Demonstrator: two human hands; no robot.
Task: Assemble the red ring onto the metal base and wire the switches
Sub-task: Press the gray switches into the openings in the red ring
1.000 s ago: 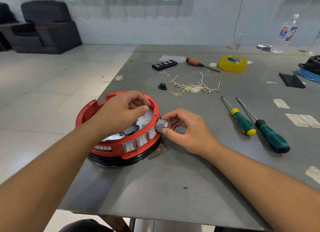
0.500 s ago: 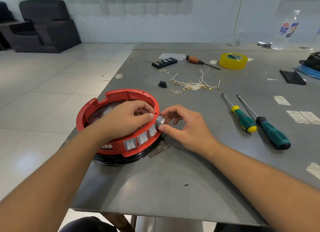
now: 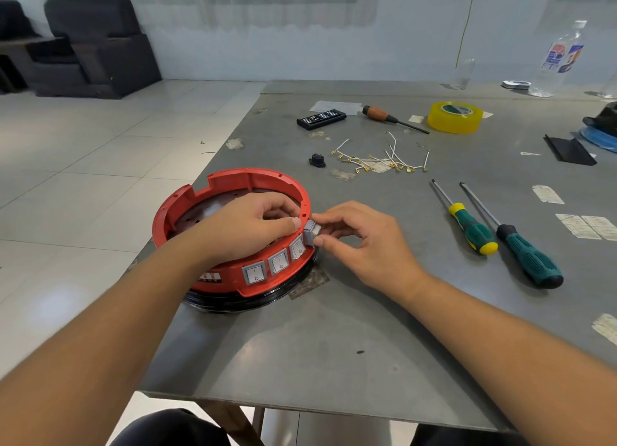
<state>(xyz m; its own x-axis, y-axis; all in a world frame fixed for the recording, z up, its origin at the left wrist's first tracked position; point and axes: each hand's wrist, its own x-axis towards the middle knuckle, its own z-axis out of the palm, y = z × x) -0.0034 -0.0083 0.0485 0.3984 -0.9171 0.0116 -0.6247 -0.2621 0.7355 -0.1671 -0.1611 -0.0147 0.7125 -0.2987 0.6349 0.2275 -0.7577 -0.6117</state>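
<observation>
Red ring (image 3: pixel 233 185): sitting on the metal base (image 3: pixel 213 212) at the near-left corner of the grey table (image 3: pixel 334 362), notched wall facing away, black rim showing underneath.

Fitted switches (image 3: pixel 278 262): three grey rockers seated in a row along the ring's near wall.

Loose switch (image 3: pixel 312 233): being offered to the next opening to the right of that row, standing proud of the wall, not yet flush.

Right hand (image 3: pixel 364 242): pinching the loose switch between thumb and curled fingertips, pressing it towards the ring.

Left hand (image 3: pixel 247 228): curling over the ring's top edge, thumb lying along the outer wall just beside the loose switch, fingers reaching inside; bracing the ring, holding nothing else.

Wires (image 3: pixel 384 160): lying in a loose bundle further back on the table, well apart from the ring, untouched.

Screwdrivers (image 3: pixel 500 235): two green-handled, resting to the right, out of use.

Risk, seating: entering the opening tilted, likely jamming or bending the clips.

Risk, slippage: pushing sideways against a ring apparently unfastened, possibly shifting it on the base.

Risk, fingers: catching the left thumb as the switch snaps home.

Risk, wiring: terminals inside hidden; orientation impossible to confirm, possibly leading to miswiring.
</observation>
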